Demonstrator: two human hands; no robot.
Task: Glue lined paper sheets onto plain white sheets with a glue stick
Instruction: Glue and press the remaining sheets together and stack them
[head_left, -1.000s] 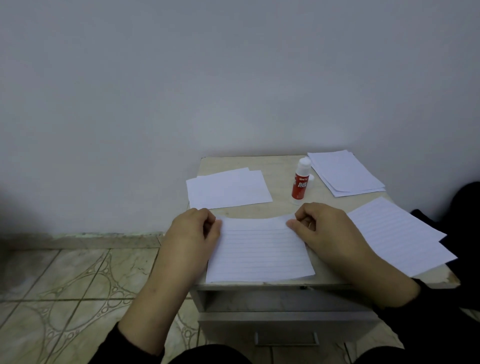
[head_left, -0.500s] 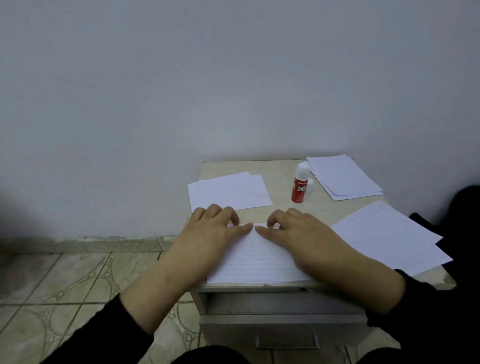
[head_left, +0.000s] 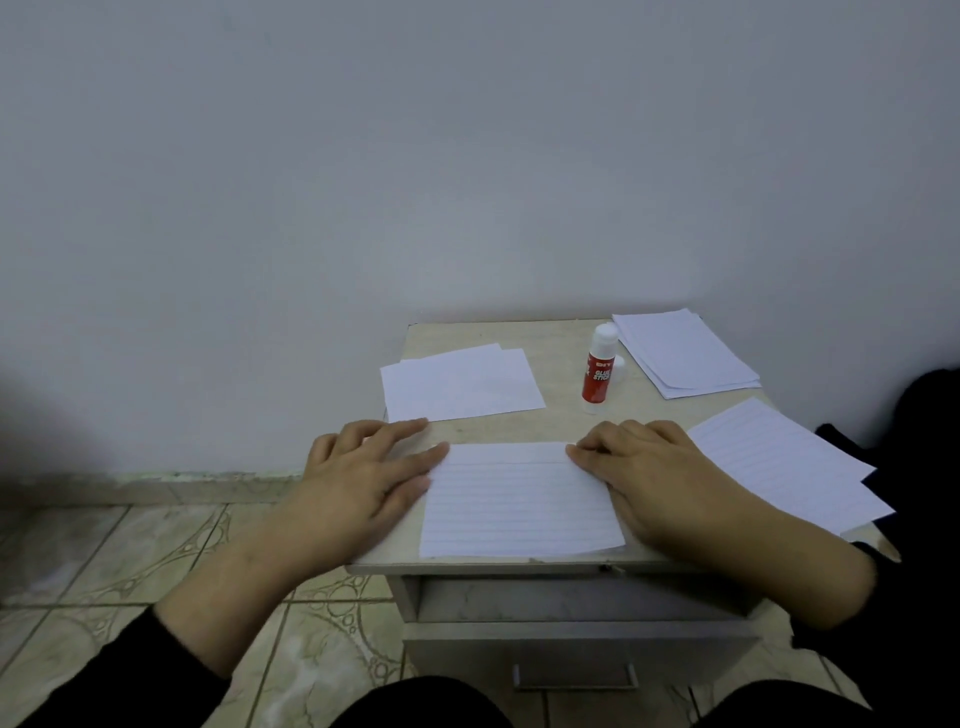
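A lined sheet (head_left: 514, 504) lies flat at the front of the small table (head_left: 558, 358), over a plain sheet whose top edge shows. My left hand (head_left: 363, 478) rests palm down on the sheet's left edge, fingers spread. My right hand (head_left: 649, 478) presses flat on its right edge. Neither hand holds anything. The red glue stick (head_left: 598, 376) with a white cap stands upright behind the sheet, apart from both hands.
Plain white sheets (head_left: 460, 384) lie at the back left. A stack of white sheets (head_left: 680, 353) sits at the back right. More lined sheets (head_left: 784, 462) overhang the right edge. An open drawer (head_left: 571, 597) sits below the tabletop. The wall stands close behind.
Both hands first pinched the sheet's top corners, then flattened at its middle. They have now slid apart to the left and right edges, palms down.
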